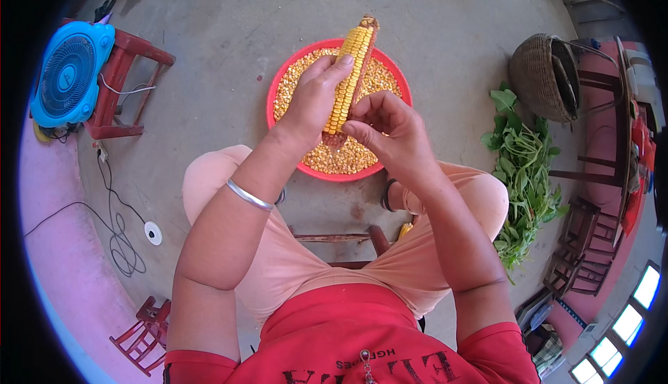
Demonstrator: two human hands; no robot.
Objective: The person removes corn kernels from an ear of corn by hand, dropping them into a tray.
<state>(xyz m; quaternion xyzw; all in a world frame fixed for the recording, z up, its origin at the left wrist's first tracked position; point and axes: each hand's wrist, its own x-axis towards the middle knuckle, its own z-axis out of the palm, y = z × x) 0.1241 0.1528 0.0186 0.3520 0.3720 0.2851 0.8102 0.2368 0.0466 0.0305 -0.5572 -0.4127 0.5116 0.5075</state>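
My left hand [315, 94] is closed around an ear of corn [356, 50], its thumb lying across the yellow kernels. The ear is tilted, with bare reddish cob showing along its right side and at its lower end. At that lower part, my right hand [383, 128] has its thumb and index finger close to the kernels; whether it grips any cannot be told. Beneath both hands a round red basin [405, 89] stands on the floor between my knees, holding loose corn kernels [339, 160].
At left, a blue fan [68, 73] rests on a red wooden stool [122, 55], with a cable [117, 243] below. To the right lie leafy green stems [527, 175] beside a wicker basket [532, 78]. Another corn piece [405, 230] is near my seat.
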